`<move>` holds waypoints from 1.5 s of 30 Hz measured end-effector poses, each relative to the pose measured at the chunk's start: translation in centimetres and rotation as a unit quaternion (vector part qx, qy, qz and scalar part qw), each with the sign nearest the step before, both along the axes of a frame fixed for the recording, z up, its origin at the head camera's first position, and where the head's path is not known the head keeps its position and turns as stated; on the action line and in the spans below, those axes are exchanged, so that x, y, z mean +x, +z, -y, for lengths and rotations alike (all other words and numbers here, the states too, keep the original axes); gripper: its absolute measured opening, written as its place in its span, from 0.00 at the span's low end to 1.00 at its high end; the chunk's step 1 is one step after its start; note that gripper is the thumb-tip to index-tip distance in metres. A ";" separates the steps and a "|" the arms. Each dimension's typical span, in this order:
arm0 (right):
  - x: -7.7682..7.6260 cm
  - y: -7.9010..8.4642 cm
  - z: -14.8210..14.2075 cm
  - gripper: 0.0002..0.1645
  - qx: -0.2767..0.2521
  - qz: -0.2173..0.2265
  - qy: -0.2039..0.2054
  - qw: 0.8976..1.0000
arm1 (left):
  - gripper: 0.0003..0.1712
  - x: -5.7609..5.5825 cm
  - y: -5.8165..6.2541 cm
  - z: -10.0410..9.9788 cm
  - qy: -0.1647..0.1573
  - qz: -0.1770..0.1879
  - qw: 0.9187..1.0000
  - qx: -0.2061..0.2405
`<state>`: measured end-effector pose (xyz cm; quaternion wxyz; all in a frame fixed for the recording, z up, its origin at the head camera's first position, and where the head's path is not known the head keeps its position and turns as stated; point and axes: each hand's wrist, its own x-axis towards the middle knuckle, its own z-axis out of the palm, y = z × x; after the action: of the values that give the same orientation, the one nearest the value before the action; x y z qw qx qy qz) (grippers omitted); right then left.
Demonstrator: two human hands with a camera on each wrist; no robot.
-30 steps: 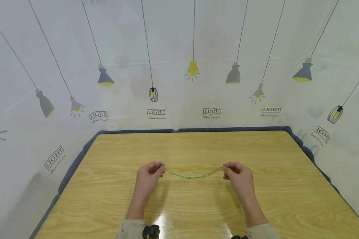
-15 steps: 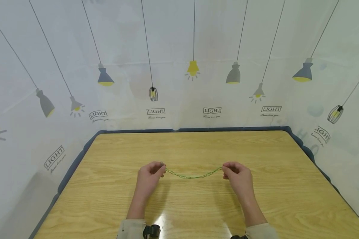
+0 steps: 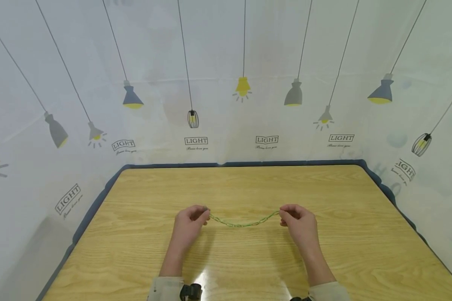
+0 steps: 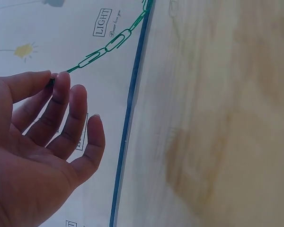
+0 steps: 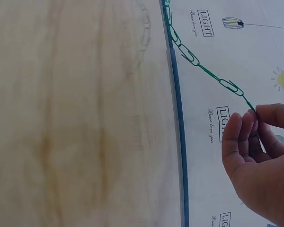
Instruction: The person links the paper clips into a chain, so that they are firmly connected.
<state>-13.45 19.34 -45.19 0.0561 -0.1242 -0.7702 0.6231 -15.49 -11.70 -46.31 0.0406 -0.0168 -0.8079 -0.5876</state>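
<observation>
A chain of green paper clips point(image 3: 241, 226) hangs in a shallow curve between the two hands, above the wooden table. My left hand point(image 3: 188, 225) pinches its left end between thumb and fingertips. At the other end, my right hand point(image 3: 300, 223) pinches the last clip the same way. Linked green clips point(image 4: 118, 40) run up and away from the thumb in the left wrist view, where the other fingers are loosely bent. In the right wrist view the paper clip chain point(image 5: 188, 54) slants down to the pinching fingertips. The end clips are partly hidden by the fingers.
The wood-grain table point(image 3: 135, 251) has a dark blue edge point(image 3: 248, 163) along its back and sides. Behind it stands a pale wall covering point(image 3: 218, 50) printed with hanging lamps and the word LIGHT. A small black device point(image 3: 191, 291) sits at the left cuff.
Both hands have come very slightly closer together, and the chain sags a little lower. Each hand keeps its pinch on an end.
</observation>
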 end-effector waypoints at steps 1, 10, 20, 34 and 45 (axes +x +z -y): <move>0.0 0.0 0.0 0.16 0.001 0.001 0.000 1.000 | 0.12 0.0 0.0 0.0 0.000 -0.001 1.000 -0.002; -0.1 -0.4 -0.1 0.16 -0.004 0.003 0.005 1.000 | 0.12 -0.1 -0.1 0.0 0.000 -0.006 1.000 -0.002; 0.0 -0.3 0.0 0.16 -0.007 0.003 0.006 1.000 | 0.12 -0.1 -0.1 -0.2 -0.001 -0.007 1.000 -0.005; 0.1 -0.5 0.1 0.16 -0.001 -0.001 0.015 1.000 | 0.12 0.1 -0.2 -0.3 -0.008 0.000 1.000 -0.004; 0.2 -0.7 0.5 0.12 0.013 -0.003 0.025 1.000 | 0.12 0.2 -0.3 -0.5 -0.015 0.000 1.000 -0.007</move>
<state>-13.20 18.83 -45.88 0.0447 -0.1027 -0.7810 0.6144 -15.26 -11.19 -46.61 0.0318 -0.0288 -0.8114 -0.5829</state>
